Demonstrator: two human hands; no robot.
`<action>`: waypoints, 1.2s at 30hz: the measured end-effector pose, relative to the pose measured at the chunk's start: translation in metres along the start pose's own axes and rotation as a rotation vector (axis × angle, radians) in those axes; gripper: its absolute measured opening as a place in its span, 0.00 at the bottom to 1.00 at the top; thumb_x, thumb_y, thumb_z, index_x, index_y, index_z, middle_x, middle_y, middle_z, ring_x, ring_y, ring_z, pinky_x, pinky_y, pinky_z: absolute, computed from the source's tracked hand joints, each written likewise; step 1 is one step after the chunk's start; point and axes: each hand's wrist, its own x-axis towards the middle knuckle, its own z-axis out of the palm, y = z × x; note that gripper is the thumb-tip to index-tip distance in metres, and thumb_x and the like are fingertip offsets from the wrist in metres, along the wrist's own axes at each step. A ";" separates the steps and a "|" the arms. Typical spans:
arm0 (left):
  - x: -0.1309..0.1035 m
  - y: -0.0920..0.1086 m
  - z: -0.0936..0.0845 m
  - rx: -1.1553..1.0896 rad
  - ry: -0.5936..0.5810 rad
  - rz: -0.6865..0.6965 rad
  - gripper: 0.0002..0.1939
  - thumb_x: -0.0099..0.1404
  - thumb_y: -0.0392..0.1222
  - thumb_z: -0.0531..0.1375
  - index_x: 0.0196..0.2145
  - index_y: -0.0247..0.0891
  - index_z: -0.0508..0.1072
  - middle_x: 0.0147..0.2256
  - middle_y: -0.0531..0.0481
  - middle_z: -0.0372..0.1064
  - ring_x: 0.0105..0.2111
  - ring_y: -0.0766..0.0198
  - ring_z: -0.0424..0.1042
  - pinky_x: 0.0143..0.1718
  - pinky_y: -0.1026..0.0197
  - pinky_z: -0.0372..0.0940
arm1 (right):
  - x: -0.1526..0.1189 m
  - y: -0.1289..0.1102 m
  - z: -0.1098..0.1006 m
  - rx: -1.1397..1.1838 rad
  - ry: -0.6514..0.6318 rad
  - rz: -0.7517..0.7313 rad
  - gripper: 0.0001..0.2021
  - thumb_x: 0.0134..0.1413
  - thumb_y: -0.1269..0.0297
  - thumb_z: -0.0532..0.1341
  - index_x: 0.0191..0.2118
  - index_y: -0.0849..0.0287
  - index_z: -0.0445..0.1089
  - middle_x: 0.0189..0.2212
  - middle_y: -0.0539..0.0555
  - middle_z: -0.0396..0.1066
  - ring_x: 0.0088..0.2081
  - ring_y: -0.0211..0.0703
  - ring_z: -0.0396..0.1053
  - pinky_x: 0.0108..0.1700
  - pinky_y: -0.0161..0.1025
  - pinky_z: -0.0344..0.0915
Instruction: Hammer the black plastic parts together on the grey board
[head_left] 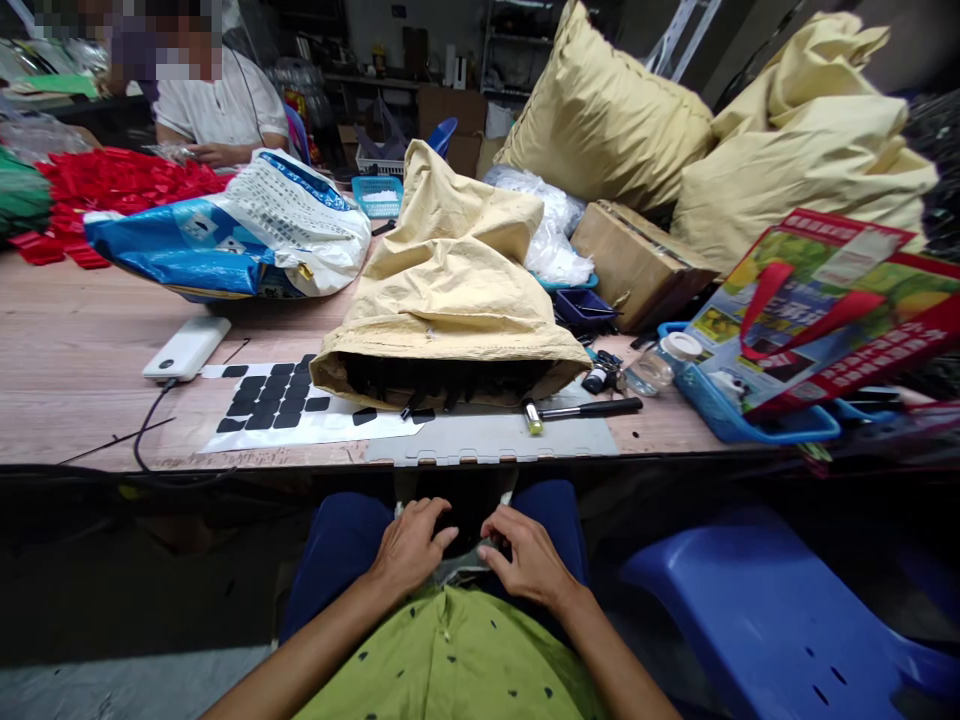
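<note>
My left hand [412,545] hovers over my lap below the table edge, its fingers apart with nothing in them. Beside it on the right, my right hand [523,552] has loosely curled, parted fingers and holds nothing visible. A beige cloth sack [457,290] lies on the table [75,380] in front of me, its dark open mouth toward me and black pieces inside. Just right of that mouth is a small hammer [585,409] with a black handle. Left of the sack, a white sheet [337,428] carries rows of black rounded patches [274,395].
A white power bank [186,348] with a cable, a blue-white bag [262,235] and red pieces [120,185] lie left. On the right are a blue basket [750,425], a jar [660,365], a box [637,260] and a blue chair [780,610]. A person [217,110] sits opposite.
</note>
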 end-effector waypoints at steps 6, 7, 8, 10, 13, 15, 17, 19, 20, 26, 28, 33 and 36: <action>0.036 0.025 -0.071 -0.037 0.495 0.191 0.13 0.72 0.50 0.56 0.41 0.42 0.77 0.37 0.49 0.76 0.36 0.61 0.73 0.41 0.60 0.64 | 0.008 -0.010 -0.036 0.066 0.255 -0.126 0.06 0.59 0.69 0.61 0.42 0.55 0.70 0.35 0.51 0.68 0.35 0.41 0.66 0.38 0.38 0.64; 0.049 0.024 -0.083 -0.006 0.584 0.171 0.12 0.71 0.49 0.57 0.42 0.41 0.77 0.36 0.48 0.75 0.35 0.60 0.73 0.41 0.60 0.64 | 0.014 -0.010 -0.048 0.049 0.345 -0.148 0.05 0.60 0.68 0.61 0.43 0.55 0.70 0.35 0.52 0.68 0.36 0.42 0.67 0.39 0.39 0.65; 0.063 0.021 -0.093 0.038 0.640 0.146 0.12 0.70 0.49 0.58 0.42 0.40 0.77 0.36 0.47 0.74 0.36 0.59 0.72 0.41 0.59 0.65 | 0.021 -0.008 -0.061 0.019 0.437 -0.156 0.05 0.61 0.68 0.60 0.43 0.55 0.70 0.35 0.53 0.69 0.37 0.43 0.68 0.41 0.40 0.66; 0.089 0.014 -0.107 0.155 0.688 0.058 0.14 0.68 0.50 0.61 0.44 0.37 0.76 0.37 0.44 0.72 0.40 0.54 0.72 0.43 0.57 0.66 | 0.037 0.001 -0.090 -0.104 0.615 -0.127 0.07 0.63 0.68 0.59 0.45 0.55 0.72 0.39 0.55 0.71 0.41 0.46 0.69 0.45 0.42 0.66; 0.110 0.000 -0.115 0.288 0.615 -0.077 0.15 0.66 0.51 0.62 0.41 0.36 0.77 0.37 0.41 0.71 0.43 0.48 0.71 0.43 0.53 0.66 | 0.060 0.028 -0.127 -0.419 0.719 -0.035 0.16 0.63 0.71 0.56 0.53 0.56 0.73 0.49 0.58 0.73 0.48 0.51 0.67 0.53 0.48 0.63; 0.110 -0.007 -0.113 0.322 0.575 -0.066 0.13 0.66 0.50 0.62 0.38 0.37 0.78 0.36 0.41 0.71 0.42 0.47 0.71 0.43 0.52 0.66 | 0.071 0.048 -0.141 -0.577 0.627 0.003 0.20 0.60 0.75 0.56 0.55 0.57 0.73 0.52 0.58 0.74 0.51 0.53 0.65 0.52 0.48 0.61; 0.100 -0.011 -0.109 0.306 0.585 0.037 0.11 0.67 0.49 0.62 0.37 0.38 0.77 0.36 0.43 0.71 0.42 0.49 0.70 0.44 0.52 0.65 | 0.076 0.066 -0.146 -0.675 0.538 0.042 0.19 0.59 0.75 0.57 0.53 0.56 0.75 0.50 0.57 0.76 0.52 0.54 0.65 0.49 0.47 0.60; 0.086 -0.010 -0.104 0.245 0.598 0.173 0.10 0.67 0.48 0.63 0.39 0.40 0.77 0.37 0.45 0.72 0.41 0.52 0.69 0.44 0.53 0.64 | 0.077 0.078 -0.146 -0.724 0.500 0.044 0.16 0.60 0.73 0.57 0.50 0.55 0.77 0.47 0.56 0.77 0.52 0.53 0.65 0.49 0.47 0.58; 0.079 -0.008 -0.101 0.209 0.589 0.237 0.09 0.68 0.48 0.63 0.39 0.40 0.77 0.37 0.47 0.72 0.41 0.53 0.68 0.44 0.54 0.64 | 0.076 0.082 -0.145 -0.736 0.502 0.030 0.15 0.61 0.72 0.57 0.48 0.54 0.77 0.46 0.56 0.77 0.52 0.52 0.65 0.50 0.47 0.56; 0.078 0.015 -0.082 0.114 0.413 0.403 0.09 0.66 0.48 0.66 0.40 0.41 0.77 0.37 0.48 0.73 0.39 0.55 0.67 0.43 0.55 0.62 | 0.054 0.079 -0.140 -0.727 0.506 -0.057 0.13 0.65 0.70 0.56 0.48 0.54 0.76 0.41 0.54 0.75 0.45 0.48 0.68 0.53 0.47 0.56; 0.086 0.019 -0.079 0.098 0.363 0.417 0.09 0.65 0.46 0.66 0.41 0.41 0.78 0.37 0.49 0.73 0.39 0.56 0.67 0.42 0.55 0.60 | 0.042 0.069 -0.136 -0.695 0.490 -0.047 0.14 0.66 0.69 0.55 0.50 0.55 0.75 0.40 0.55 0.74 0.44 0.48 0.69 0.48 0.44 0.60; 0.097 0.015 -0.077 0.054 0.299 0.400 0.09 0.63 0.46 0.68 0.41 0.44 0.79 0.37 0.50 0.73 0.39 0.56 0.66 0.43 0.55 0.59 | 0.019 0.026 -0.104 -0.383 0.581 0.009 0.17 0.71 0.66 0.51 0.59 0.54 0.69 0.45 0.55 0.74 0.46 0.45 0.73 0.48 0.40 0.67; 0.098 0.013 -0.078 0.044 0.275 0.382 0.10 0.62 0.45 0.68 0.42 0.45 0.80 0.37 0.51 0.73 0.40 0.56 0.66 0.44 0.54 0.58 | 0.018 -0.001 -0.079 -0.208 0.631 -0.005 0.17 0.71 0.65 0.52 0.59 0.53 0.69 0.47 0.56 0.74 0.49 0.45 0.73 0.52 0.40 0.69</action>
